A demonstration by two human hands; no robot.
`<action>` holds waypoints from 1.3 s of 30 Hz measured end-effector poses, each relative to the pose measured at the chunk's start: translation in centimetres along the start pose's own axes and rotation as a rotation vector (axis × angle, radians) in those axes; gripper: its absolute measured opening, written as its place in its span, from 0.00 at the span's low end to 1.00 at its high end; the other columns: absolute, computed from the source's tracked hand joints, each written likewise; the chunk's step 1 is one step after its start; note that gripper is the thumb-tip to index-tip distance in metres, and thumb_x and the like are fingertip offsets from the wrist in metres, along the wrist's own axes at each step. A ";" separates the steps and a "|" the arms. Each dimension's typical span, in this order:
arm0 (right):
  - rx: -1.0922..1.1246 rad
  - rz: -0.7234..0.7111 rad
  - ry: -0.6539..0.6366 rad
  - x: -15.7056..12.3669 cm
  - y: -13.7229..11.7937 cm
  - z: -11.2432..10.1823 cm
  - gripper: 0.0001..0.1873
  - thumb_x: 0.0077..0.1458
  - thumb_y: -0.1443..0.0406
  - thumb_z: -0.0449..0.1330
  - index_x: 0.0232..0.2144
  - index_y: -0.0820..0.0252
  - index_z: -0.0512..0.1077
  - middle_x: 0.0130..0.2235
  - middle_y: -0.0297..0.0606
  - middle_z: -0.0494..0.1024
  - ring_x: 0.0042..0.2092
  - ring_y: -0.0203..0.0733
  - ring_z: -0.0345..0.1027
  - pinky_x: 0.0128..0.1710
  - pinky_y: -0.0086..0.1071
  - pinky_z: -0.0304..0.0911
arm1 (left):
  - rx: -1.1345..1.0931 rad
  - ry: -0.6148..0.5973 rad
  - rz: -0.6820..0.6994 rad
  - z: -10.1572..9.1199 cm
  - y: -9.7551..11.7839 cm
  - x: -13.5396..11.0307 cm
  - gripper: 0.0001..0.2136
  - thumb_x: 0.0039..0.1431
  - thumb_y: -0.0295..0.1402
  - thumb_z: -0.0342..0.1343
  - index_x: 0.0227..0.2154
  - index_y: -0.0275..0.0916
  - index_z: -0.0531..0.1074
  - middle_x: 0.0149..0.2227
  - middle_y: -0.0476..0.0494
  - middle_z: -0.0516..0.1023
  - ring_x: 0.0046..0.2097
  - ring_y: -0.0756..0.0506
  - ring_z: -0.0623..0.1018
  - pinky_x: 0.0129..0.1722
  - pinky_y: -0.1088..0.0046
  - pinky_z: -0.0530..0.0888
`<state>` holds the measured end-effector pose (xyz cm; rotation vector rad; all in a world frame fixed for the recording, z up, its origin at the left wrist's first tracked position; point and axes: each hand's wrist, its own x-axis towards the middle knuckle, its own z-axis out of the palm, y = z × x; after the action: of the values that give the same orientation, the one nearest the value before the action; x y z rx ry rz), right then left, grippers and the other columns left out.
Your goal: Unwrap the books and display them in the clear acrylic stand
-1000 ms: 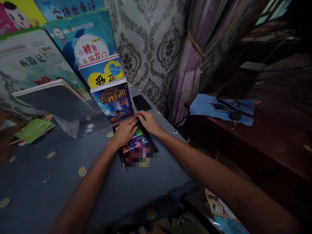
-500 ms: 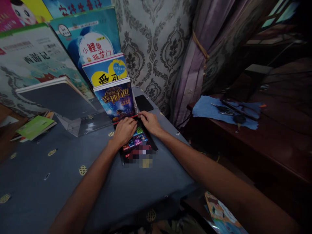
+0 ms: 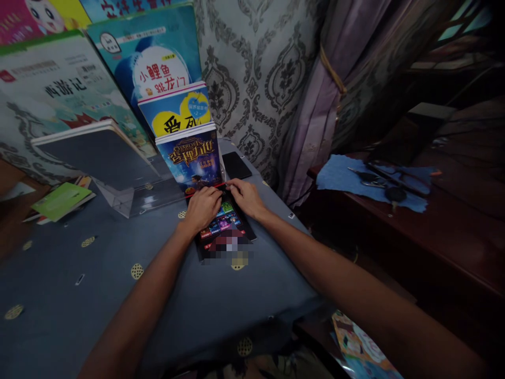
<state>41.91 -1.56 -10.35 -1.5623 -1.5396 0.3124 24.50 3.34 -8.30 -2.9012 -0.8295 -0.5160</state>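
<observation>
Upright, books [image 3: 193, 158] in stand [image 3: 127, 200], left hand [image 3: 203, 208] on book [image 3: 225, 223]

We see our two forearms, the left forearm [image 3: 145, 295] and the right forearm [image 3: 335, 279], bare along all that shows. Our left hand [image 3: 203, 208] and right hand [image 3: 246, 197] are bare too. The dim light hides finer detail.

Both bare forearms reach from the near edge of the table [image 3: 59, 295] toward its far right corner; the left hand [image 3: 203, 207] lies palm down, knuckles raised, fingers bent. The right hand [image 3: 246, 197] lies palm down just beside it; its fingers point leftward.
</observation>
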 end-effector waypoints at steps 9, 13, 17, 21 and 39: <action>-0.013 0.012 -0.023 0.1 -0.1 0.0 0.17 0.64 0.70 0.50 0.48 0.61 0.77 0.44 0.42 0.84 0.47 0.46 0.78 0.51 0.39 0.69 | -0.049 -0.047 0.020 -0.3 0.2 -0.2 0.17 0.70 0.35 0.46 0.54 0.38 0.74 0.53 0.38 0.77 0.53 0.39 0.73 0.55 0.57 0.70; -0.017 0.012 -0.029 0.1 -0.2 -0.1 0.17 0.64 0.71 0.51 0.48 0.61 0.77 0.44 0.42 0.84 0.46 0.45 0.78 0.51 0.38 0.68 | -0.099 -0.067 0.106 -0.3 0.4 -0.4 0.17 0.71 0.34 0.46 0.55 0.41 0.73 0.58 0.40 0.76 0.59 0.40 0.72 0.59 0.56 0.68; -0.012 0.002 -0.018 0.1 -0.1 -0.1 0.16 0.64 0.70 0.51 0.47 0.59 0.77 0.43 0.40 0.84 0.46 0.43 0.77 0.50 0.37 0.69 | -0.128 -0.103 0.143 -0.5 0.5 -0.4 0.17 0.71 0.35 0.45 0.57 0.41 0.73 0.60 0.39 0.75 0.61 0.40 0.72 0.59 0.55 0.67; -0.001 0.005 -0.024 0.2 0.0 -0.1 0.17 0.64 0.70 0.51 0.47 0.59 0.77 0.43 0.39 0.84 0.46 0.43 0.77 0.51 0.37 0.69 | -0.127 -0.104 0.146 -0.7 0.8 -0.3 0.17 0.70 0.34 0.47 0.56 0.40 0.73 0.60 0.39 0.74 0.61 0.39 0.72 0.61 0.55 0.67; -0.018 0.023 -0.029 0.4 0.0 -0.2 0.18 0.64 0.70 0.50 0.49 0.60 0.77 0.44 0.39 0.84 0.45 0.43 0.77 0.51 0.37 0.68 | -0.266 -0.201 0.238 -2.3 4.5 -3.2 0.17 0.71 0.37 0.46 0.57 0.45 0.74 0.60 0.41 0.75 0.65 0.38 0.69 0.65 0.47 0.61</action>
<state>42.11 -1.27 -10.10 -1.5969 -1.5513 0.3372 23.62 -2.44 -7.20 -3.2793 -0.4516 -0.3392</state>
